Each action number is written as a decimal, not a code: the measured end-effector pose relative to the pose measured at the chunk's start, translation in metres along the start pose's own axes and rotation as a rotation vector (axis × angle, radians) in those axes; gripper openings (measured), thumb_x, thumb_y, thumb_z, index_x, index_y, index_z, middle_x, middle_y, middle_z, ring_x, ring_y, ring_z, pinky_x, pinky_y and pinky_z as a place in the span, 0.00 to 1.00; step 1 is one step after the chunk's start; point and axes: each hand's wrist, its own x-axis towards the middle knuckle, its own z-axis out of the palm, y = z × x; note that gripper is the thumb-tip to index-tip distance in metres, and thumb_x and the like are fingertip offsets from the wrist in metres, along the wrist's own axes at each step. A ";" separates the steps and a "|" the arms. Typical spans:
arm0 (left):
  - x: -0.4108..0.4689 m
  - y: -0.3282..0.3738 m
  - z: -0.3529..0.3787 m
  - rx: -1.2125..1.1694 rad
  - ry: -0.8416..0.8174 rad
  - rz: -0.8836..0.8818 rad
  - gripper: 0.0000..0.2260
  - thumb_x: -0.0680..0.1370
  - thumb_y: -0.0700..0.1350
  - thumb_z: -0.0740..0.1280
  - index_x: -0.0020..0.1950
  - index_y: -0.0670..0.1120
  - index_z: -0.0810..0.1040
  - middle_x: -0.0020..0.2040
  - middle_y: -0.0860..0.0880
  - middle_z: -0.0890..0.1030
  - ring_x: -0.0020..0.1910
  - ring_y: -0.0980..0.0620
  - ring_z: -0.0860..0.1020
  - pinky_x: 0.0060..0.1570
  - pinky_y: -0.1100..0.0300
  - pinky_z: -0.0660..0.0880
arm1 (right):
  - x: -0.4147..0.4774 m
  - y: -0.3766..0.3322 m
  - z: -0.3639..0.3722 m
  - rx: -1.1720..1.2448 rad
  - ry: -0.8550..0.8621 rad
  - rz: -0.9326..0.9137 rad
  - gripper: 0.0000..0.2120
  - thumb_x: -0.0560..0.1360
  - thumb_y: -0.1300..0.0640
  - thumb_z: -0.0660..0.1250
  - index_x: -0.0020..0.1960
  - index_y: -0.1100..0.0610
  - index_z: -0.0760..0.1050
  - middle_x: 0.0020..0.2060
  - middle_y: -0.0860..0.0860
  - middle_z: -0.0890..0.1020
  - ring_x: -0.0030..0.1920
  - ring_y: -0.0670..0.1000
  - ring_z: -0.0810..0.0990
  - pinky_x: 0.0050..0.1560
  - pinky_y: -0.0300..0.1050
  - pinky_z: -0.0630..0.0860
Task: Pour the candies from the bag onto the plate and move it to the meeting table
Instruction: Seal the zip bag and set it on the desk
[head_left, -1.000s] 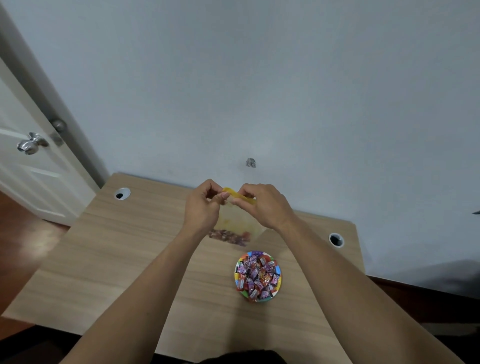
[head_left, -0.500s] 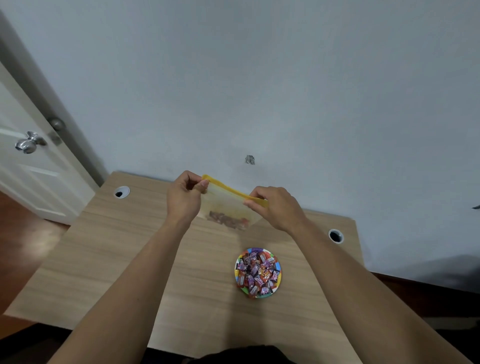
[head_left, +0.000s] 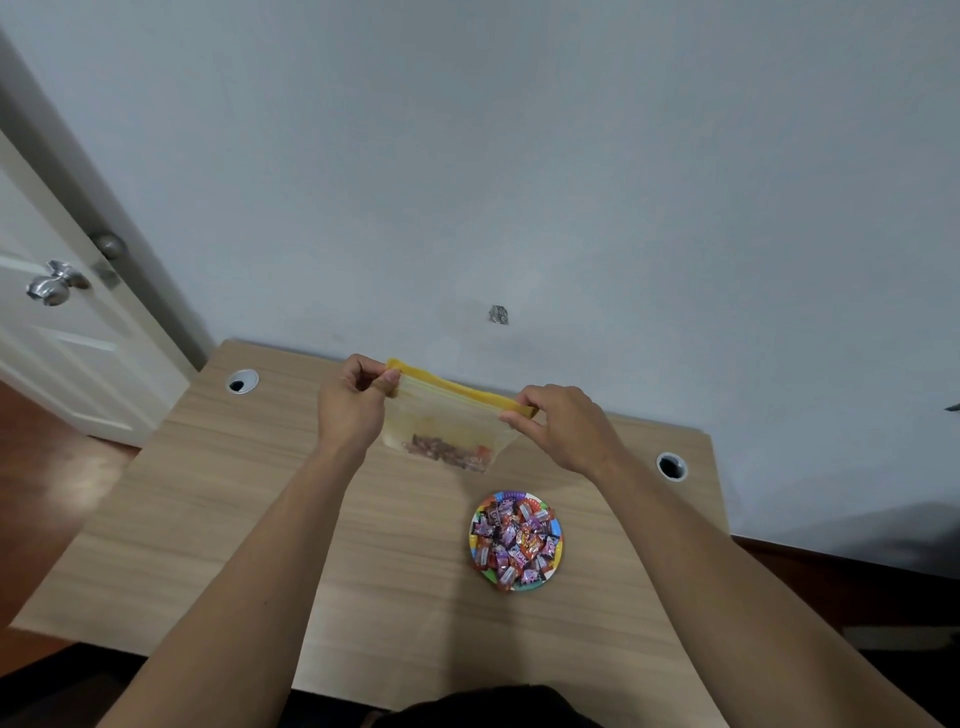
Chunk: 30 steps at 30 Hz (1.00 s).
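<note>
A clear zip bag (head_left: 447, 423) with a yellow top strip hangs above the wooden desk, stretched flat between both hands. My left hand (head_left: 350, 410) pinches its left top corner and my right hand (head_left: 563, 428) pinches its right top corner. A few wrapped candies lie in the bottom of the bag. Below and to the right of the bag, a small multicoloured plate (head_left: 558, 531) sits on the desk, heaped with wrapped candies (head_left: 514, 540) in purple, red and orange.
The light wooden desk (head_left: 208, 509) stands against a grey wall and has two round cable holes (head_left: 242, 382) (head_left: 671, 466). A white door with a metal knob (head_left: 52, 288) is at the left. Dark wooden floor shows on both sides.
My hands have slid apart along the yellow strip from the middle to the bag's two top corners, and the bag now hangs spread wide. The plate has not moved.
</note>
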 end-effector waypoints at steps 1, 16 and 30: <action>0.000 -0.001 -0.001 -0.006 -0.004 -0.007 0.09 0.80 0.37 0.72 0.42 0.47 0.79 0.37 0.46 0.83 0.39 0.49 0.80 0.51 0.53 0.76 | 0.000 0.001 0.000 -0.013 -0.005 -0.001 0.21 0.80 0.34 0.65 0.45 0.51 0.80 0.40 0.45 0.83 0.42 0.49 0.81 0.45 0.55 0.80; 0.002 -0.045 -0.049 0.101 -0.031 -0.100 0.05 0.80 0.40 0.73 0.50 0.38 0.83 0.40 0.44 0.85 0.35 0.61 0.82 0.45 0.65 0.76 | 0.009 -0.009 0.037 -0.076 -0.106 -0.109 0.21 0.82 0.36 0.65 0.45 0.54 0.77 0.40 0.49 0.83 0.41 0.52 0.77 0.40 0.52 0.73; -0.030 -0.111 -0.126 0.223 -0.019 -0.246 0.03 0.79 0.44 0.76 0.46 0.46 0.87 0.35 0.59 0.86 0.37 0.65 0.80 0.39 0.69 0.74 | -0.025 -0.030 0.151 0.087 -0.324 -0.160 0.12 0.85 0.48 0.64 0.56 0.56 0.79 0.50 0.53 0.82 0.50 0.58 0.81 0.49 0.54 0.76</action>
